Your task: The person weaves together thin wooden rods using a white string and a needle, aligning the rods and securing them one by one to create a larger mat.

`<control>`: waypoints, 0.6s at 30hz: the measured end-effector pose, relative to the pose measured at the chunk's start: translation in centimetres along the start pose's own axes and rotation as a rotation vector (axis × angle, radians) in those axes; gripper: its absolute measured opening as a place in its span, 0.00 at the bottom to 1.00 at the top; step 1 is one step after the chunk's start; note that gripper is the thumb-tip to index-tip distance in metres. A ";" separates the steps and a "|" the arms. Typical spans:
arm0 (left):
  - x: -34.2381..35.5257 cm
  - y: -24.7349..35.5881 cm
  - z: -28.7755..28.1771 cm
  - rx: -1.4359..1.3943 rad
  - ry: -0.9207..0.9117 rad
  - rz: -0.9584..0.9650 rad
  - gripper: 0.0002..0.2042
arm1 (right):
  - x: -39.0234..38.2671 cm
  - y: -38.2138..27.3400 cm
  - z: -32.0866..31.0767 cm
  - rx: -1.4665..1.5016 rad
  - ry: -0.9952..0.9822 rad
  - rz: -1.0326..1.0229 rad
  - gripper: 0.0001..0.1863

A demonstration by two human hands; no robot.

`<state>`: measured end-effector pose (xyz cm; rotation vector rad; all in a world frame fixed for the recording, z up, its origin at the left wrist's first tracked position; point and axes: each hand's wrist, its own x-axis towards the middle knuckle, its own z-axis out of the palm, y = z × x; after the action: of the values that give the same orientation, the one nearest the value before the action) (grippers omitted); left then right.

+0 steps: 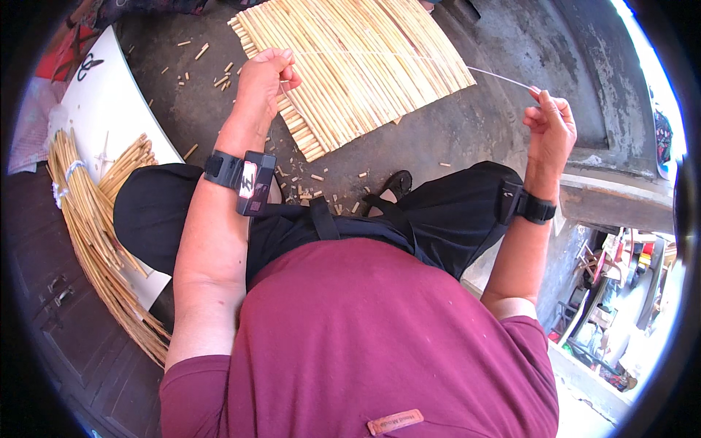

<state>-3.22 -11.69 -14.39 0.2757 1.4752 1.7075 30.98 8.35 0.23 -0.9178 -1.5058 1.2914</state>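
White, thin string (500,74) pinched in left fingers (287,57) and right fingers (537,94). Looks like stretching, over yellow stick mat (358,87). Next, maybe pull gently.

The place is looking like a craft workshop: offcuts (202,51) are littering the floor (467,135) beside a stalk mat (358,80), and bundled stalks (93,208) are lying nearby.

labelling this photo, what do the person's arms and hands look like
The left hand and right hand are gloveless. The maroon shirt has short sleeves. Each wrist has a black strap with a dark box; the left box carries a pale sticker with dark markings.
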 end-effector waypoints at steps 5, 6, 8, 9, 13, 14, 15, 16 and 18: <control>-0.2 0.7 -0.4 -0.241 -0.046 0.105 0.07 | 1.0 -1.1 3.5 0.659 -0.012 0.180 0.03; -0.7 1.1 -0.3 -0.241 -0.041 0.106 0.07 | 1.5 -1.1 3.8 0.726 0.022 0.237 0.03; -2.5 1.6 0.4 -0.038 0.130 0.120 0.16 | 2.3 -1.2 3.5 0.726 0.051 0.276 0.04; -3.8 1.5 0.6 -0.037 0.129 0.121 0.16 | 3.0 -1.4 3.2 0.758 -0.041 0.154 0.05; -6.9 -2.7 -0.4 -0.134 0.331 -0.219 0.33 | 5.8 -2.5 5.6 0.555 -0.041 -0.289 0.05; -7.6 -4.4 -0.5 -0.166 0.347 -0.309 0.34 | 6.1 -2.5 7.0 0.339 0.118 -0.463 0.06; -7.4 -7.4 -0.9 -0.202 0.381 -0.394 0.33 | 5.6 -2.2 8.3 0.337 0.112 -0.461 0.06; -7.4 -9.5 -1.2 -0.326 0.267 -0.463 0.28 | 5.0 -1.6 9.2 0.092 -0.011 -0.427 0.07; -8.0 -10.9 -1.2 -0.360 0.144 -0.522 0.22 | 3.7 0.8 11.8 -0.382 -0.261 -0.336 0.08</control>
<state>5.83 -18.71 -21.75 -0.3999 1.1717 1.5376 18.61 8.39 -0.23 -0.7041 -2.0607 0.9191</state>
